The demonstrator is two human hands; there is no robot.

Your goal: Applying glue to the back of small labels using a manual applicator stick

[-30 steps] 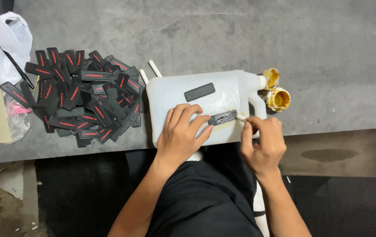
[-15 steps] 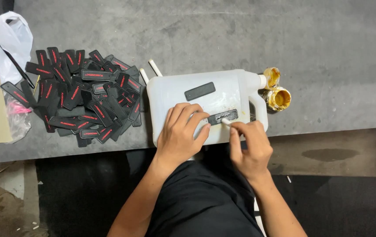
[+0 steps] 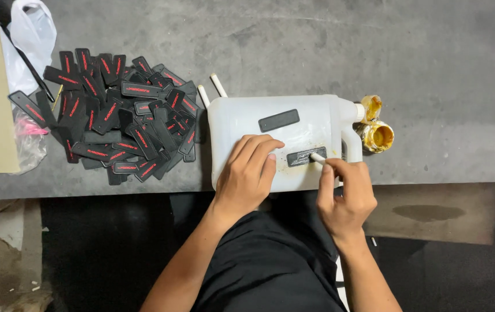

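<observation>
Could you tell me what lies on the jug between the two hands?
In the head view, a small black patch lies between the left hand and right hand, flat on the white jug.

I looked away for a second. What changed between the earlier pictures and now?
The right hand slid left, bringing its white stick onto the black patch. The left hand stayed pressed on the white jug; the patch pile and glue pot are unmoved.

White plastic bag, open glue tin
</observation>
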